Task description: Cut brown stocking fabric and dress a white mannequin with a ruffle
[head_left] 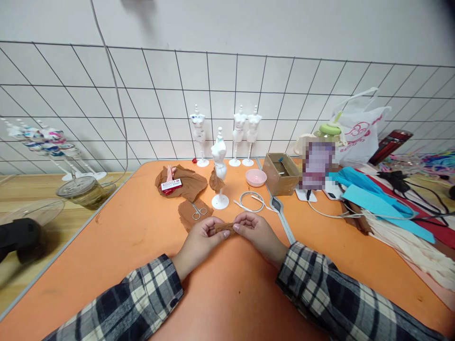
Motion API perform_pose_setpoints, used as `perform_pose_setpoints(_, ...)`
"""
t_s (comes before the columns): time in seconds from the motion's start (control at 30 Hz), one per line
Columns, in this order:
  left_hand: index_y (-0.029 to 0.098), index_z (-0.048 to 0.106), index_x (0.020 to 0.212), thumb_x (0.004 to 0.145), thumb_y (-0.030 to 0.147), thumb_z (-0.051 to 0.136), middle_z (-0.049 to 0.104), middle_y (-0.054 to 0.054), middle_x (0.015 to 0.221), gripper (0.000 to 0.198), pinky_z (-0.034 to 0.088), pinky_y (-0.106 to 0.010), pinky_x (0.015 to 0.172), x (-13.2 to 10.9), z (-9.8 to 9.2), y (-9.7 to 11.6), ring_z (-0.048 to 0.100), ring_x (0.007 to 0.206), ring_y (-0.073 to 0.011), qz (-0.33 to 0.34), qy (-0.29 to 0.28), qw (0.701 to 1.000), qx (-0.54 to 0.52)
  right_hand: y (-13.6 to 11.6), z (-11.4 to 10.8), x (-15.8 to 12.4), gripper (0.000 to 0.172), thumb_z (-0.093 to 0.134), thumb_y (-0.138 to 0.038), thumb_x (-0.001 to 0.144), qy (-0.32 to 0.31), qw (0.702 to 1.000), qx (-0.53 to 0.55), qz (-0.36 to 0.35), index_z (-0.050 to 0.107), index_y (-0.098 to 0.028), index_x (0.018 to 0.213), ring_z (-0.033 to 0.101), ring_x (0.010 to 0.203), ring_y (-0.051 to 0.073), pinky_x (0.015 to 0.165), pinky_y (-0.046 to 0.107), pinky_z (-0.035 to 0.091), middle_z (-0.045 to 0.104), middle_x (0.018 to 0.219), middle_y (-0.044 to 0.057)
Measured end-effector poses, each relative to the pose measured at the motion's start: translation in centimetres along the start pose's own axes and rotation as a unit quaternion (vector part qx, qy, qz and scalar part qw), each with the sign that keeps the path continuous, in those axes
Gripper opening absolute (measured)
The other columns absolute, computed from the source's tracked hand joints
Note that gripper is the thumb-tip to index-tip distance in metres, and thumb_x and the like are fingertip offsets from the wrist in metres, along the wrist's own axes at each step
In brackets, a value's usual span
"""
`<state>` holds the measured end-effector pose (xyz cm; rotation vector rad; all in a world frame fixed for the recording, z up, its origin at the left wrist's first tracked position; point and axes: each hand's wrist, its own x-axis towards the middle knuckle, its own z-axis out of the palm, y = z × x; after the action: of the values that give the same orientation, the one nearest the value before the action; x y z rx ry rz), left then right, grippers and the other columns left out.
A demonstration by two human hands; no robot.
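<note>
Between both hands is a small folded strip of brown fabric [224, 228], pinched at its two ends. My left hand [207, 233] is closed on the left end, thumb on top. The right end is gripped by my right hand [254, 232], also closed with the thumb on top. Just beyond the hands stands a white mini dress form [219, 158] with a piece of brown cloth [215, 181] at its hip. Small scissors [199, 211] lie on a brown fabric piece [185, 215] left of it. A larger brown cloth [192, 182] carries a red and white packet [171, 186].
Several more white dress forms [239, 130] stand along the tiled wall. A pink bowl [256, 178], a coiled white cord [251, 202] and a cardboard box [280, 175] are right of centre. Fabric strips [386, 206] and cables crowd the right side; a glass jar [81, 192] stands left.
</note>
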<state>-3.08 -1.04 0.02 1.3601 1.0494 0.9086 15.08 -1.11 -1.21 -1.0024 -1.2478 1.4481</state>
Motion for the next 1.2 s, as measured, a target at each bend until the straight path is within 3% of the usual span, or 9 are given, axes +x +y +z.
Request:
perform_pose_setpoints(0.13, 0.016, 0.062, 0.081, 0.071, 0.043, 0.075, 0.063, 0.002, 0.070, 0.031, 0.044, -0.025, 0.062, 0.0, -0.1, 0.0, 0.057, 0.065, -0.0134, 0.017, 0.014, 0.999, 0.038, -0.3, 0.0, 0.0, 0.028, 0.077, -0.039, 0.068, 0.010, 1.000, 0.010, -0.005, 0.061, -0.018, 0.078, 0.054, 0.070, 0.013, 0.071, 0.028, 0.044, 0.058, 0.072, -0.002)
perform_pose_setpoints(0.23, 0.017, 0.064, 0.093, 0.069, 0.037, 0.078, 0.068, -0.002, 0.084, 0.034, 0.048, -0.027, 0.067, -0.1, 0.0, 0.0, 0.062, 0.076, -0.0167, 0.043, 0.019, 0.997, 0.055, -0.4, 0.3, 0.0, 0.027, 0.077, -0.039, 0.069, 0.022, 1.000, 0.016, -0.015, 0.062, -0.018, 0.078, 0.055, 0.074, 0.014, 0.074, 0.029, 0.045, 0.060, 0.076, -0.001)
perform_pose_setpoints(0.4, 0.016, 0.067, 0.101, 0.075, 0.038, 0.074, 0.073, -0.008, 0.100, 0.035, 0.050, -0.034, 0.082, -0.1, 0.3, -0.2, 0.066, 0.091, -0.0225, 0.025, -0.070, 0.997, -0.009, -0.1, 0.9, -0.2, 0.028, 0.075, -0.041, 0.070, 0.045, 0.998, 0.053, 0.007, 0.063, -0.018, 0.081, 0.059, 0.079, 0.016, 0.077, 0.031, 0.047, 0.064, 0.081, 0.002)
perform_pose_setpoints(0.6, 0.016, 0.067, 0.099, 0.075, 0.036, 0.075, 0.074, -0.006, 0.098, 0.032, 0.050, -0.032, 0.080, 0.0, 0.3, -0.3, 0.066, 0.088, -0.0210, 0.006, -0.069, 0.996, -0.049, 0.1, 0.9, -0.3, 0.026, 0.073, -0.040, 0.071, 0.065, 0.998, -0.004, -0.004, 0.066, -0.017, 0.083, 0.061, 0.077, 0.017, 0.075, 0.031, 0.048, 0.067, 0.081, 0.003)
perform_pose_setpoints(0.97, 0.016, 0.061, 0.073, 0.072, 0.042, 0.073, 0.057, 0.003, 0.066, 0.028, 0.040, -0.022, 0.059, 0.4, -0.4, -0.4, 0.051, 0.063, -0.0121, 0.026, 0.078, 0.997, 0.013, -0.1, 0.6, -0.1, 0.024, 0.071, -0.039, 0.073, 0.075, 0.997, -0.002, -0.026, 0.061, -0.019, 0.082, 0.059, 0.077, 0.016, 0.073, 0.029, 0.047, 0.064, 0.080, 0.002)
perform_pose_setpoints(1.1, 0.016, 0.060, 0.072, 0.071, 0.042, 0.073, 0.056, 0.003, 0.065, 0.029, 0.041, -0.023, 0.059, 0.2, -0.3, -0.4, 0.051, 0.061, -0.0122, 0.033, 0.085, 0.996, 0.023, 0.0, 0.8, -0.3, 0.028, 0.074, -0.040, 0.071, 0.055, 0.998, 0.028, -0.018, 0.060, -0.019, 0.084, 0.059, 0.075, 0.015, 0.071, 0.028, 0.047, 0.064, 0.080, 0.001)
perform_pose_setpoints(1.2, 0.017, 0.064, 0.083, 0.074, 0.042, 0.071, 0.063, 0.000, 0.075, 0.027, 0.046, -0.026, 0.066, 0.1, -0.5, -0.2, 0.058, 0.070, -0.0155, 0.062, 0.102, 0.992, 0.039, -0.7, 0.1, 0.1, 0.027, 0.073, -0.041, 0.073, 0.073, 0.996, 0.027, -0.038, 0.061, -0.020, 0.084, 0.060, 0.079, 0.015, 0.074, 0.028, 0.048, 0.064, 0.082, 0.001)
